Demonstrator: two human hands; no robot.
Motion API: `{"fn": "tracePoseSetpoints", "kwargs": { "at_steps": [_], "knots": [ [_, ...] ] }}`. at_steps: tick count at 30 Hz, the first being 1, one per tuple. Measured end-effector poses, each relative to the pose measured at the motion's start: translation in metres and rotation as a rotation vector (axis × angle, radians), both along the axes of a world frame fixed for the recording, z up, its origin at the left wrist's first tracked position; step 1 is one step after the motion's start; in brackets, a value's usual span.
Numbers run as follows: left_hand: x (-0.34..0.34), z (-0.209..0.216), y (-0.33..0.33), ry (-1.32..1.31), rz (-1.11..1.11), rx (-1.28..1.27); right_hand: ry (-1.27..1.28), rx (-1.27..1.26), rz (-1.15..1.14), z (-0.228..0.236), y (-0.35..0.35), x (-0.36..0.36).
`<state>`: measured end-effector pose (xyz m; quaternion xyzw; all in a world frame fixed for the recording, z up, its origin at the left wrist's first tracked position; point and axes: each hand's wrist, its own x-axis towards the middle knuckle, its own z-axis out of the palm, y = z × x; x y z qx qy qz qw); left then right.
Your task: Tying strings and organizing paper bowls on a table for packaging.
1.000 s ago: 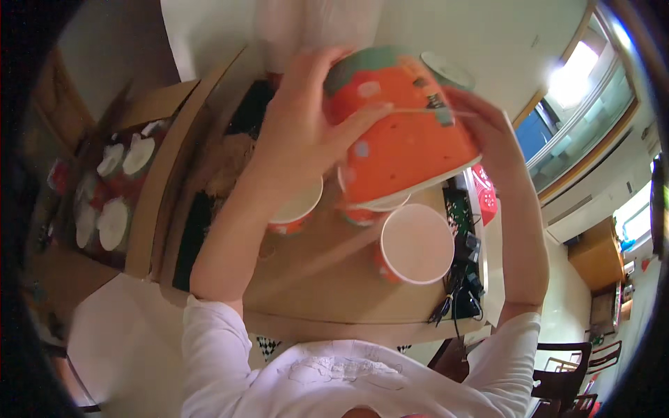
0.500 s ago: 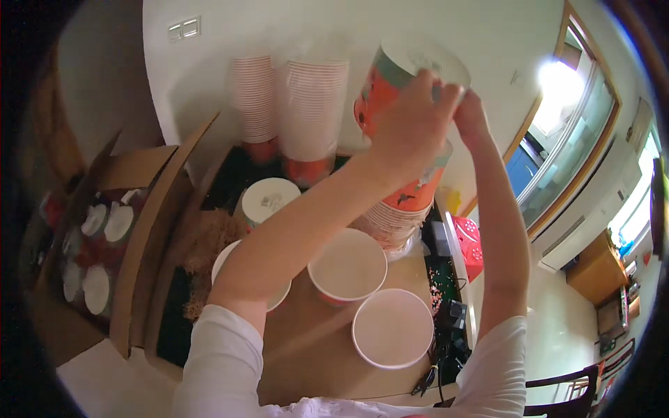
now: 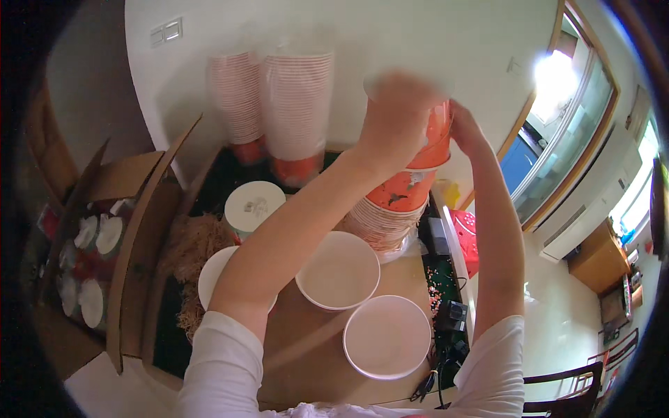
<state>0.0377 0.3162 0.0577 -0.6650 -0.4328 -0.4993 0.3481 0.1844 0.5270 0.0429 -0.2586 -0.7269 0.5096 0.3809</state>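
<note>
Sitting lower than before, the orange paper bucket appears seated on the bucket stack. Left hand blurred, right hand curved alongside; openness, grip unclear.

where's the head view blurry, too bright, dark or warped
Head view: the left hand is smeared with blur; a bright light glares at upper right; the cardboard box at left sits in dimmer light; the wooden door frame bends toward the rim, and the picture's corners go black.
</note>
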Motion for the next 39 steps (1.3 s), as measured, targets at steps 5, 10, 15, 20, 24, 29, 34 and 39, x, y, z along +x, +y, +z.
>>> {"fn": "tracePoseSetpoints", "kwargs": {
  "at_steps": [5,10,15,20,24,29,34,39],
  "knots": [
    [0.006,-0.025,-0.003,0.009,-0.039,-0.175,-0.123,-0.051,-0.009,-0.049,-0.014,0.027],
    [-0.003,-0.028,-0.062,0.005,-0.103,-0.248,-0.195,-0.122,0.026,-0.049,-0.058,0.070],
    [-0.006,-0.042,-0.136,-0.058,-0.093,-0.300,-0.014,0.641,-0.336,-0.041,-0.041,0.077],
    [0.001,-0.079,-0.223,-0.129,-0.069,-0.442,-0.135,1.090,-0.491,0.046,-0.136,-0.028],
    [0.001,-0.126,-0.278,-0.211,-0.076,-0.582,-0.525,1.031,-0.459,0.066,-0.108,-0.036],
    [-0.017,-0.185,-0.368,-0.486,0.020,-0.815,-0.224,0.814,-0.004,0.051,-0.108,-0.025],
    [-0.015,-0.228,-0.416,-0.753,0.053,-0.854,-0.173,0.828,-0.134,-0.019,-0.108,-0.001],
    [-0.006,-0.239,-0.420,-0.854,0.042,-0.840,-0.166,1.197,-0.523,-0.061,-0.149,-0.004]
  ]
}}
